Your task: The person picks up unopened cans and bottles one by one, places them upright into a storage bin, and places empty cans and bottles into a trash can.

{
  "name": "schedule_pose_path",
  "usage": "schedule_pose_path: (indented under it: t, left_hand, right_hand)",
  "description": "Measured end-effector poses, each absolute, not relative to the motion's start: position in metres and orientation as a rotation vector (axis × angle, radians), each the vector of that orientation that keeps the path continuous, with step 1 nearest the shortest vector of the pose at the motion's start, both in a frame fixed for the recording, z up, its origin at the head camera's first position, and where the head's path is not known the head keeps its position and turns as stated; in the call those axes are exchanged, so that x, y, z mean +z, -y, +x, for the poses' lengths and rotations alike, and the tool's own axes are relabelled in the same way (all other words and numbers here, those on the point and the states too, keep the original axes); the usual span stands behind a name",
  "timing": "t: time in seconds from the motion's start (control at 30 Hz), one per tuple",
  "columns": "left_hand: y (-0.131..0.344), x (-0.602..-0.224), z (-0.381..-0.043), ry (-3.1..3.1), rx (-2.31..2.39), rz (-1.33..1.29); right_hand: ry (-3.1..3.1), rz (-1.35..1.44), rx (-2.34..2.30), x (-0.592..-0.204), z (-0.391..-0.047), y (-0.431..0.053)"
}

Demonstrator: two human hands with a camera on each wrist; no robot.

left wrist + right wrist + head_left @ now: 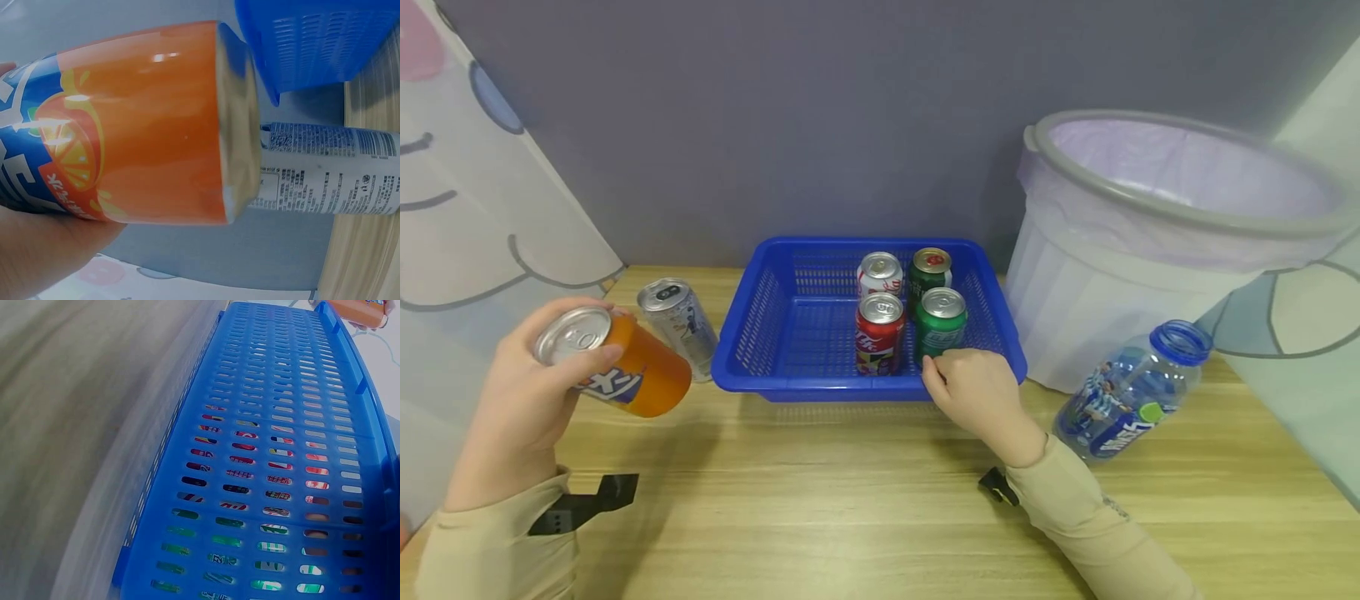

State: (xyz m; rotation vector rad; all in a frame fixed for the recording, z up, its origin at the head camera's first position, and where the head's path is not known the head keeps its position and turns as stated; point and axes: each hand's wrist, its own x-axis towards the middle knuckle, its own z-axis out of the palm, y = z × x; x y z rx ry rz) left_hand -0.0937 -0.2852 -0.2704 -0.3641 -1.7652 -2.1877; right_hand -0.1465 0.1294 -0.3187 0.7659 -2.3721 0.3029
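Observation:
On the left, my left hand point(523, 375) grips an orange soda can point(651, 371), tilted and held above the table; its printed side fills the left wrist view. Just beyond it a white patterned can point(681, 325) stands on the table. My right hand point(981, 400) holds the front rim of a blue plastic basket point(797, 385) at its right end, the fingers curled over and mostly hidden. Inside the basket's right half stand a red can point(880, 337), a green can point(942, 321), a white-and-red can point(880, 271) and a dark green can point(929, 275).
A large white bin point(1075, 292) with a grey rim and a lilac liner stands at the right. In front of it is a clear bottle point(1131, 396) with a blue neck. A grey wall point(790, 125) rises behind the wooden table point(820, 517).

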Motion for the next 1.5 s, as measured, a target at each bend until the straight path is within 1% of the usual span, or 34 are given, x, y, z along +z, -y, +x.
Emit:
schedule_pose_path:
  t: [0.7,1.07,1.5]
  left_hand:
    - [0.259,-0.244,-0.099,1.82,-2.14,-0.394]
    - [0.231,-0.233,-0.108,1.975,-2.025,-0.237]
    - [0.208,-0.206,-0.127,2.444,-1.678,-0.061]
  right_hand:
    - [2.366,0.765,0.304,-0.319,-0.146,-0.128]
    - [2.356,0.767,0.296,-0.32,-0.145,-0.129]
    - [2.349,0.769,0.299,-0.321,-0.147,-0.129]
